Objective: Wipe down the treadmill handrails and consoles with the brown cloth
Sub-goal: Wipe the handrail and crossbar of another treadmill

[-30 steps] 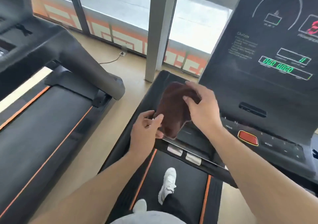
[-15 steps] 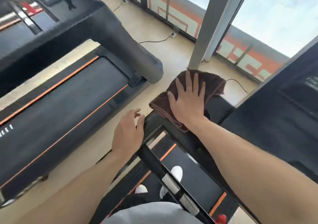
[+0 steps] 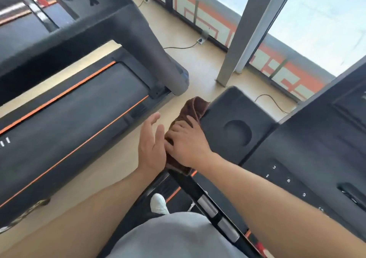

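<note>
The brown cloth (image 3: 195, 109) is draped over the left edge of the black console tray (image 3: 221, 107) of the treadmill I stand on. My right hand (image 3: 188, 145) lies on the cloth, with its fingers curled over it and round the tray's edge. My left hand (image 3: 151, 145) is held upright just left of it, fingers straight, palm against the cloth's side and holding nothing. A black crossbar handrail (image 3: 188, 186) with silver grip sensors runs from under the cloth toward me. The console panel (image 3: 297, 180) with small numbers is to the right.
A round cup holder (image 3: 237, 134) sits in the tray. A second treadmill (image 3: 69, 123) with orange stripes and its thick grey upright (image 3: 158, 59) stands to the left across a strip of beige floor. A grey pillar (image 3: 243, 40), windows and floor cables are ahead.
My right hand went from flat on the spread cloth to curled over it at the tray's left edge. My left hand rose beside it. The view swung right, showing the cup holder.
</note>
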A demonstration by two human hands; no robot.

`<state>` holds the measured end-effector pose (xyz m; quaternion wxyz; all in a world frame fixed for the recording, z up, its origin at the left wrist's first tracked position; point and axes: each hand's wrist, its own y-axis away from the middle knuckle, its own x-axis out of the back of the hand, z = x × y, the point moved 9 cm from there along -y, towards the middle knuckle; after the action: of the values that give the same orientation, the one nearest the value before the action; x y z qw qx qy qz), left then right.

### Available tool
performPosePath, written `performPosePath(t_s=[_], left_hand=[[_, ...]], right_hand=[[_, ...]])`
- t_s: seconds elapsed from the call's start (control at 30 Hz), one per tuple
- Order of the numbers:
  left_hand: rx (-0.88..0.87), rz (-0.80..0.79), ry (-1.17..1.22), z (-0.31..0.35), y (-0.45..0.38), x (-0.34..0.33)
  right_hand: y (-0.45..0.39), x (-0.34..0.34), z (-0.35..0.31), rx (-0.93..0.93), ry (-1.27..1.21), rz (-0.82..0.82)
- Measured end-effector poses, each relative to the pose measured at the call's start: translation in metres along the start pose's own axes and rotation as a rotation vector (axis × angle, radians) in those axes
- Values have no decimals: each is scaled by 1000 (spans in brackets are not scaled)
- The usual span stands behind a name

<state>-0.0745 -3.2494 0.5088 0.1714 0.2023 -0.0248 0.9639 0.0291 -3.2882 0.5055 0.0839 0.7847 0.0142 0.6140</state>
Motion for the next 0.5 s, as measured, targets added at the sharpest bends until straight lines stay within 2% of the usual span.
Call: performPosePath(t_s=[0.17, 0.27, 0.33, 0.4, 0.5], left_hand=[[-11, -123, -137, 3, -3, -14], [-86, -217, -318, 6, -3, -25], [-194, -292, -457, 13, -2, -37], [-254, -338, -547, 15, 0, -45], [-235, -371, -570, 12, -1, -48]], right_hand=[[-13, 42, 134, -358, 37, 37], [10, 50, 201, -625, -73, 61], [24, 47, 213, -702, -110, 106], [38, 45, 205, -697, -114, 140], [65, 47, 176, -632, -166, 232]])
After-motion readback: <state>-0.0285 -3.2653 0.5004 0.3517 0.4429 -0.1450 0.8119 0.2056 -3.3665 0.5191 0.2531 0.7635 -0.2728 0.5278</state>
